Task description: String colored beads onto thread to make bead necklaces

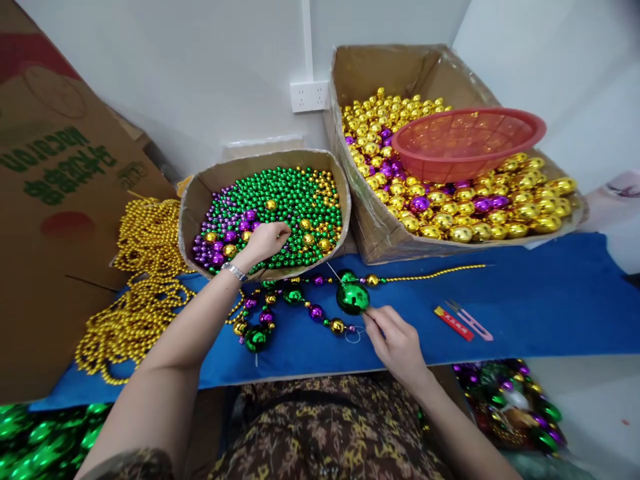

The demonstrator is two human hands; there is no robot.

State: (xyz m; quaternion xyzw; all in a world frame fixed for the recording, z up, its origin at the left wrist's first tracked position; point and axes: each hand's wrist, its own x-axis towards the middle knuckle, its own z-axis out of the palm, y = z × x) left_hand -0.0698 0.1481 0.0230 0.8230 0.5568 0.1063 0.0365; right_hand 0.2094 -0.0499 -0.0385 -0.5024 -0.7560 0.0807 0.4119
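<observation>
Two hands are at work. The right hand [397, 340] pinches one large green ball [353, 297] by its lower right edge, thumb and finger nearly together; a single thin white thread [334, 272] pokes out on the ball's far side from this pinch. The left hand [266, 241] dips, fingers curled downward, into the smaller box [265, 157]; whether it has picked up a bead I cannot tell. One metal band [234, 271] circles its wrist. Around these fingers lie small green, purple and gold beads, too many to count, with at least six larger gold ones among them.

Left of the right hand's pinch, one strand [316, 312] winds over the blue cloth [525, 293], bearing at least four purple balls, four gold ones and three green ones besides the ball in the grip. One thread loop [353, 335] lies just beside the right fingertips. To the right of that hand are two items side by side: one red packet [453, 324] and one pink-handled tool [473, 321]. Beyond the grip, up and to the right, stands one larger box [395, 247] of gold and purple beads, with one red basket [470, 143] resting on them.
</observation>
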